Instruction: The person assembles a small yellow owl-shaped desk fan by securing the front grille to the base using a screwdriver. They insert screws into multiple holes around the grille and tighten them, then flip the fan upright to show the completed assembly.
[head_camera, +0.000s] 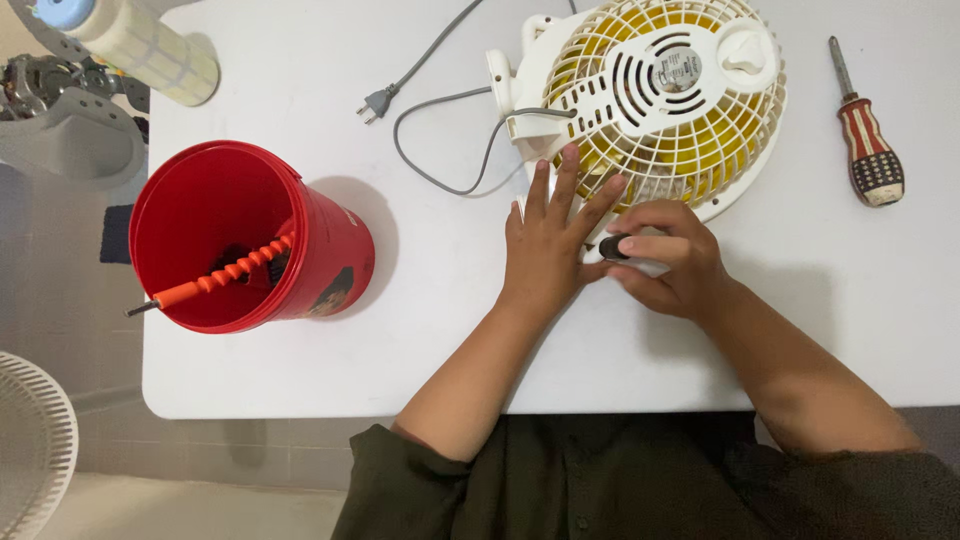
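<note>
Left hand (547, 245) spread flat against the fan (655, 100) at upper centre, right hand (668, 258) pinching a small dark knob (613, 247) just beside it

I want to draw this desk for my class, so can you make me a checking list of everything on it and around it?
Surface: white table, mostly bare near the front edge.
Job's things: small white fan with yellow blades, lying grille-up; a small black tool, partly hidden.
Clutter: red bucket holding an orange-handled tool; striped-handled screwdriver; pale roll at the far corner.
Hands: left hand flat, fingers on the grille rim; right hand closed on the black tool.
Cables: grey cord and plug, unplugged, looped on the table.
Surroundings: white grille on the floor; grey machine part beside the table.
</note>
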